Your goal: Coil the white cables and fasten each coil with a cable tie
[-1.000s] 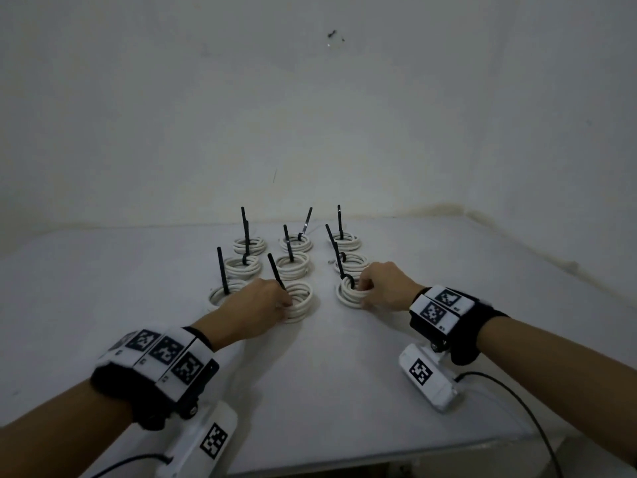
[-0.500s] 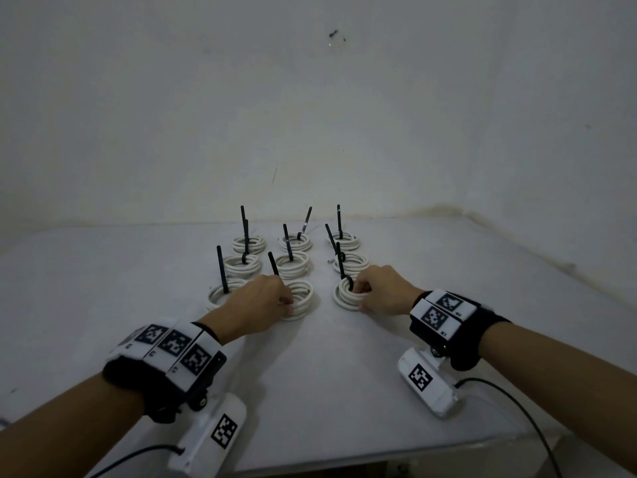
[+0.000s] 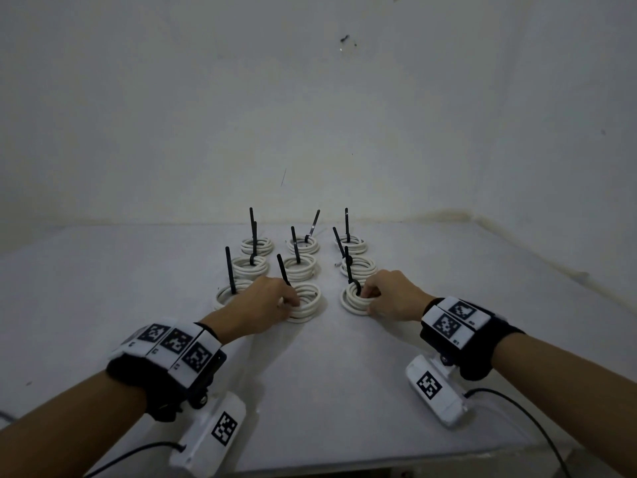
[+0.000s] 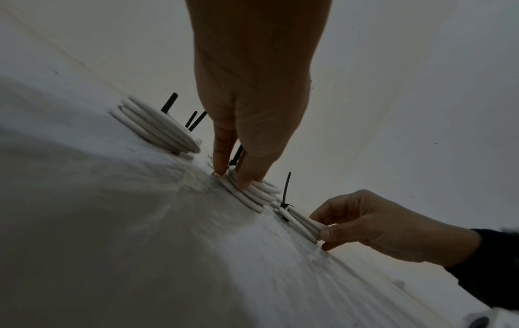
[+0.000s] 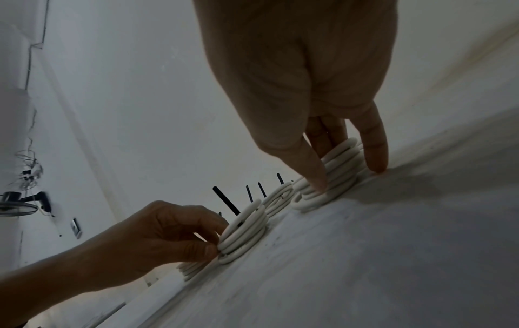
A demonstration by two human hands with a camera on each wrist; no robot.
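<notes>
Pinching the near-middle coil [image 3: 305,302], the left hand [image 3: 256,307] has thumb and fingers [image 4: 224,151] on its rim; the right hand [image 3: 394,298] likewise grips the near-right coil [image 3: 355,300]. Both coils lie on the counter [image 3: 344,391]; only the head view shows all nine coils in rows, black cable ties [image 3: 229,270] upright.

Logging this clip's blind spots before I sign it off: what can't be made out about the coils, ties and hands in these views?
- Near-left coil: the left hand hides its near edge in the head view.
- Near-right coil: whether its black tie is cinched tight; too small, and the right hand covers part.
- Back-row coils: tie heads too small to judge.
- Any loose cable ends: not visible.
</notes>
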